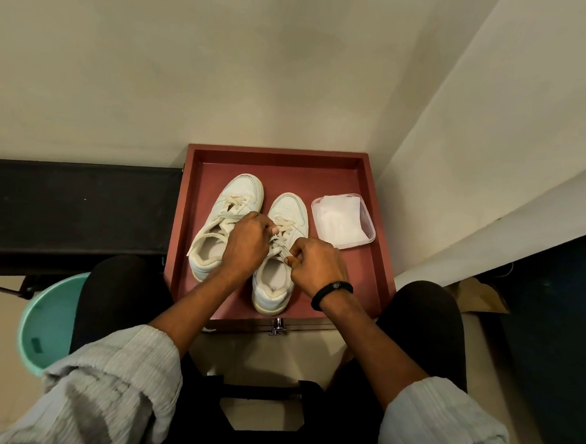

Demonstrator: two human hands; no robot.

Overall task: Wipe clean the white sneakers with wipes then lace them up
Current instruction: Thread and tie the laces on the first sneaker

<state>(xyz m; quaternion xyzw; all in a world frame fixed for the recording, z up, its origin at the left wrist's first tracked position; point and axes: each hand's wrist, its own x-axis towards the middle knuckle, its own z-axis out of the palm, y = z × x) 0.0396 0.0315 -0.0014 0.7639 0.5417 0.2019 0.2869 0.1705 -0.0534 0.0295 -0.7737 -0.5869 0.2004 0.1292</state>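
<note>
Two white sneakers stand side by side, toes away from me, in a red wooden tray (378, 261). The left sneaker (232, 204) has cream laces crossed loosely over its tongue. Over the right sneaker (287, 207), my left hand (247, 244) pinches the lace near the upper eyelets. My right hand (316, 266), with a black band on its wrist, is closed on a lace end (284, 254) at the shoe's right side. A clear plastic box of white wipes (343, 219) rests in the tray to the right of the shoes.
The tray sits in a corner between two pale walls, with a metal latch (277, 325) at its front edge. A black bench (73, 205) runs off to the left. A teal bucket (47, 323) stands by my left knee. My knees flank the tray.
</note>
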